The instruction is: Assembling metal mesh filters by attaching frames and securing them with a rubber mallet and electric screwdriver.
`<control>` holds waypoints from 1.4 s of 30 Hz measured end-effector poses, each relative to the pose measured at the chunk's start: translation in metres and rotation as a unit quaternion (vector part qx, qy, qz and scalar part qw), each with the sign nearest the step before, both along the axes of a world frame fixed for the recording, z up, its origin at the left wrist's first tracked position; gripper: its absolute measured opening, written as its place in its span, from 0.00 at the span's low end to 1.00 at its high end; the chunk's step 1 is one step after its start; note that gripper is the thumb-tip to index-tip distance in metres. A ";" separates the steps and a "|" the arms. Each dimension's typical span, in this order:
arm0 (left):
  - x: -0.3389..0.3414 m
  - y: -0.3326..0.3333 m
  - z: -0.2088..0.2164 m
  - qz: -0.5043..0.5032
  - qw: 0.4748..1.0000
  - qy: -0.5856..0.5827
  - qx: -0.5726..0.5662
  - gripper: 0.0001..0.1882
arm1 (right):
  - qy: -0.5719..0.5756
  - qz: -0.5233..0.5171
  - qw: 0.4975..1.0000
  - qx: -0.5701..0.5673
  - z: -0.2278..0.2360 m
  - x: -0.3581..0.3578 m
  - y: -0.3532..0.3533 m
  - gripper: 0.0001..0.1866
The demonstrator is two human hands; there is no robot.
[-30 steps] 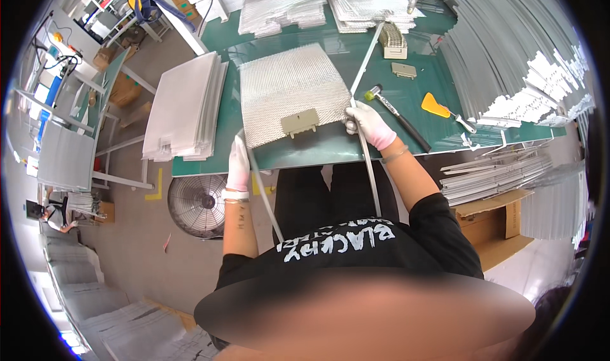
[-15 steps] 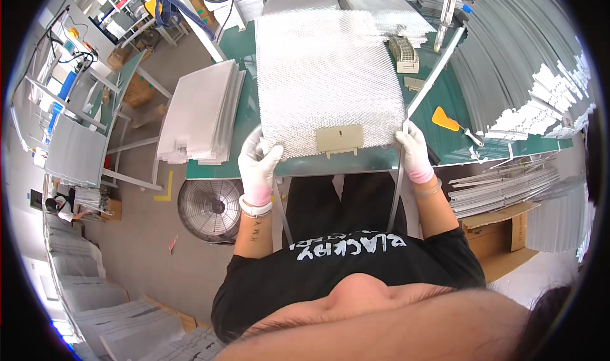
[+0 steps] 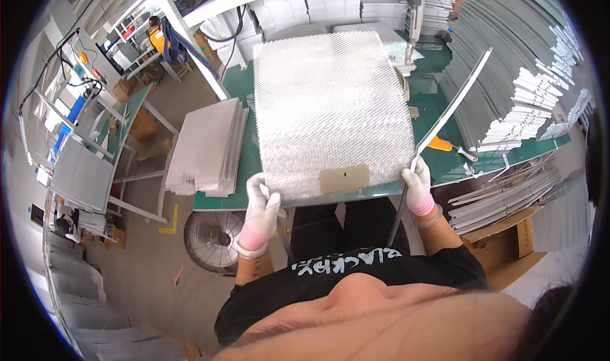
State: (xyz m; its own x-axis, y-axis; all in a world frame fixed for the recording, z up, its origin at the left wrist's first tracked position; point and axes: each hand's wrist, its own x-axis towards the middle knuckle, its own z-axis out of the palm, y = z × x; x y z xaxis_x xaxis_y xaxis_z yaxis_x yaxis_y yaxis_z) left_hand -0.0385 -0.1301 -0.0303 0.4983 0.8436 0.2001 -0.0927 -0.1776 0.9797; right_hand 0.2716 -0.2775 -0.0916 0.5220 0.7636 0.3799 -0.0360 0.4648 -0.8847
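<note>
A silvery mesh panel lies on the green table. At its near edge sits a beige rectangular plate with a small dark slot. My left hand, in a white glove with a pink cuff, is closed at the panel's near left corner. A thin metal strip slants down beside it; its grip is partly hidden. Gloved alike, my right hand is closed around a long metal strip at the near right corner. That strip rises away to the right, and a length also hangs below the hand.
Left of the panel stands a stack of pale sheets. An orange-handled tool lies under the right strip. Grey sheets are piled at right. A power tool hangs above the far side. A round floor fan stands below left.
The view has tilted, so the table sits lower in the picture. The right strip has swung outward, now crossing the orange-handled tool. My left hand has drawn slightly toward me.
</note>
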 end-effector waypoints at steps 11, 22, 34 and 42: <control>0.001 0.060 0.034 -0.010 0.984 -0.102 0.148 0.25 | -0.147 -0.123 0.980 0.053 0.100 0.004 0.053 0.14; 0.049 0.098 0.051 0.000 0.955 -0.237 0.179 0.17 | -0.108 -0.147 0.972 0.150 0.104 0.030 0.099 0.19; 0.063 0.102 0.032 0.030 0.954 -0.260 0.149 0.20 | -0.150 -0.080 0.979 0.115 0.088 0.035 0.105 0.14; 0.077 0.108 0.019 0.071 0.945 -0.279 0.156 0.24 | -0.068 -0.056 0.986 0.144 0.098 0.025 0.110 0.13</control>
